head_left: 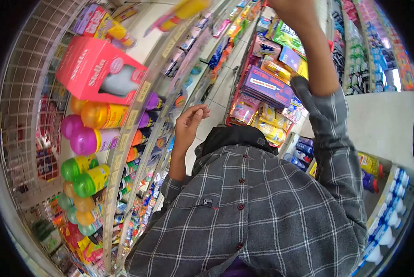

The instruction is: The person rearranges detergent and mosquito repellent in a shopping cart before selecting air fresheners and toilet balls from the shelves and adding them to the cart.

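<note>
My left hand [191, 123] is raised over the aisle beside the left shelf, its fingers loosely bent and apart, with nothing visible in them. My right hand [292, 8] reaches past the top edge; its fingers are out of frame. A motion-blurred yellow and pink package [181, 16] appears above the left shelf, left of the right hand; whether that hand touches it cannot be seen. Near it stands a similar yellow and purple package [117, 32]. A pink box [100, 69] with a grey item in its window sits on the shelf. Below it are orange canisters [103, 115].
Purple [87, 140] and green canisters [89, 180] line the left shelf, backed by a wire grid [20, 92]. A red basket [231, 104] on the tiled floor holds several packs, including a purple box [267, 85]. More shelves with bottles [377, 69] stand right.
</note>
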